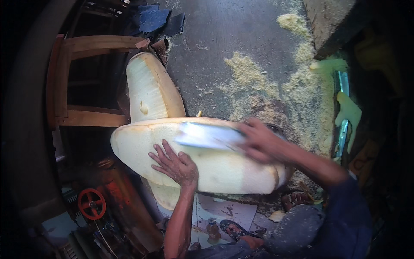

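Observation:
A long cream foam piece (233, 172), rounded at its left end and shaped like a seat cushion, lies across the middle of the view. My left hand (176, 167) rests flat on its top with the fingers spread. Smeared by motion, my right hand (261, 140) grips the right end of a flat, pale, shiny blade-like tool (207, 134), whose exact kind the blur hides. The tool lies over the foam's far side, beyond my left hand. A second, ridged foam piece (151, 93) touches the first at its far left.
Yellow foam crumbs (250, 73) cover much of the dark work surface (202, 39). A wooden frame (95, 43) stands at the far left, near blue scraps (153, 19). Lower left is a machine with a red handwheel (91, 203). A heavy block (330, 21) sits far right.

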